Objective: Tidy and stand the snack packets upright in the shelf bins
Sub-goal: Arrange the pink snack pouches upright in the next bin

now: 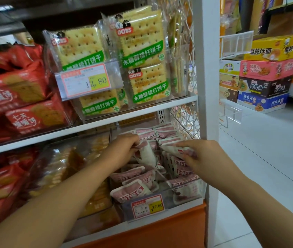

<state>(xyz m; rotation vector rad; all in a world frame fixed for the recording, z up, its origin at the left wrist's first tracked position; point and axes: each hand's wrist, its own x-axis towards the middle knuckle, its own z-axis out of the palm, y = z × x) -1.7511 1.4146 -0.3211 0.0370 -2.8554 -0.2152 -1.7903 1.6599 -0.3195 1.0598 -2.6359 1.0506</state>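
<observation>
A clear plastic bin [187, 197] on the lower shelf holds several small pink-and-white snack packets [133, 189], some upright at the back, others lying tumbled at the front. My left hand [122, 149] reaches into the bin and pinches one white-backed packet [148, 154] by its top, lifted and tilted. My right hand [201, 154] grips another pink packet [176, 151] at the bin's right side, held roughly flat above the upright ones.
A yellow price tag [147, 205] is clipped on the bin front. Left of it stands a bin of orange-brown packets [74, 161]. Cracker packs [142, 42] and red packs [16, 90] fill the upper shelf. A white post [208, 68] bounds the shelf; noodle boxes [267, 68] are stacked beyond.
</observation>
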